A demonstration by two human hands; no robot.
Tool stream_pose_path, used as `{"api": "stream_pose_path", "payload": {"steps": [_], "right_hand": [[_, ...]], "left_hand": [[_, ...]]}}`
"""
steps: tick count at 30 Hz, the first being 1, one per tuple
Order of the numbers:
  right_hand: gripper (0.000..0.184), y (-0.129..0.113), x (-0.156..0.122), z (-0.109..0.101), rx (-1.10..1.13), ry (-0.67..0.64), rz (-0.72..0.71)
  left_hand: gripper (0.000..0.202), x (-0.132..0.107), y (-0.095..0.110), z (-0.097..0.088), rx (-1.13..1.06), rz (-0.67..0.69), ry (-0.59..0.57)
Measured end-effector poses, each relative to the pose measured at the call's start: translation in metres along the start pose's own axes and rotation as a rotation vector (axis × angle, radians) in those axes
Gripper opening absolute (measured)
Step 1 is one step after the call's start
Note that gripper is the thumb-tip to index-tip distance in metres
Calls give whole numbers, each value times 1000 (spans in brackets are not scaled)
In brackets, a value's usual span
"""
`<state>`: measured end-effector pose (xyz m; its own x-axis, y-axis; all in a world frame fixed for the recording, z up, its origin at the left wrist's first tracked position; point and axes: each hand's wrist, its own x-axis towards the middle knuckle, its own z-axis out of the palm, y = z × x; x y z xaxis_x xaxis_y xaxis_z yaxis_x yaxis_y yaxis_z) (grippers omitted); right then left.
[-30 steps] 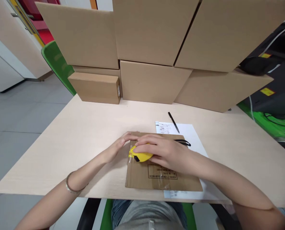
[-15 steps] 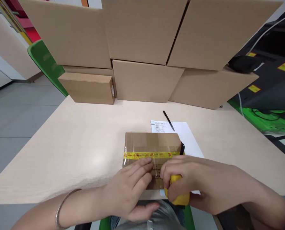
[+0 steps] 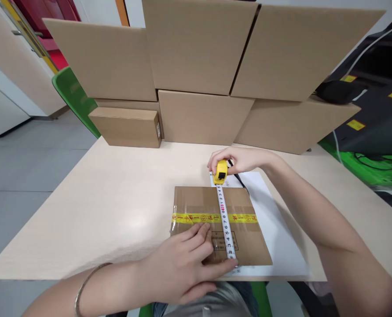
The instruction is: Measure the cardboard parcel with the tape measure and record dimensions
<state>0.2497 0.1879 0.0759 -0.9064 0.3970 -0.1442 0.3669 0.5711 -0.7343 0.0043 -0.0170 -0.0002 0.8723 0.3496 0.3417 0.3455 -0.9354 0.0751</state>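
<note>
Yellow tape measure (image 3: 221, 172) sits at the far edge of the flat cardboard box (image 3: 196, 201), with the right grip (image 3: 245, 159) wrapped around its case. Its white blade (image 3: 225, 222) runs across the box top to the near edge. There the left grip (image 3: 185, 259) lies flat, fingers spread, pressing the tip down. The box rests on the counter (image 3: 116, 207).

Hands (left (image 3: 182, 259), right (image 3: 242, 159)) stretch tape measure (image 3: 225, 216) — across box (image 3: 196, 203).
</note>
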Motion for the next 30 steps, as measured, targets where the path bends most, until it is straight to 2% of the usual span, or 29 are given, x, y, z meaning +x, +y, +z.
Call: {"api": "stream_pose_path", "payload": {"steps": [4,6,9,11,14,17,19,20,22,24,25,27,30], "right_hand": [[35,9,2,-2,18,-21,19],[35,2,-4,-1,-7,10,3],[34,-21,-18,7,-46,63,-58],[36,-41,-28,23,-51,36,-81],[46,-70,-46,62,-51,-40,-38],[59,-89,-74,98,-64,-6,52],[58,-93,-98,110,-44,73,94],[55,-91,-111,112,-29,136,110],[41,-82,-133,112,-7,324,181],[27,-66,-148,112,14,553,339],[24,-58,-151,112,38,640,430],[25,-44,-150,114,113,696,562],[30,-31,-142,119,228,594,607]], "left_hand": [[54,-1,-1,-1,3,3,-1],[54,-1,-1,0,12,-4,-1],[55,-1,-2,1,26,4,16],[57,-1,-3,2,5,38,45],[68,-1,-6,1,-117,68,103],[72,-5,-10,-5,-345,26,170],[66,-12,-14,-11,-500,-69,249],[61,-17,-17,-12,-557,-158,299],[51,-27,-28,-10,-597,-435,401],[49,-36,-43,-1,-580,-759,476],[53,-40,-51,6,-608,-869,430],[64,-47,-66,21,-657,-933,312],[59,-52,-81,37,-746,-830,219]]}}
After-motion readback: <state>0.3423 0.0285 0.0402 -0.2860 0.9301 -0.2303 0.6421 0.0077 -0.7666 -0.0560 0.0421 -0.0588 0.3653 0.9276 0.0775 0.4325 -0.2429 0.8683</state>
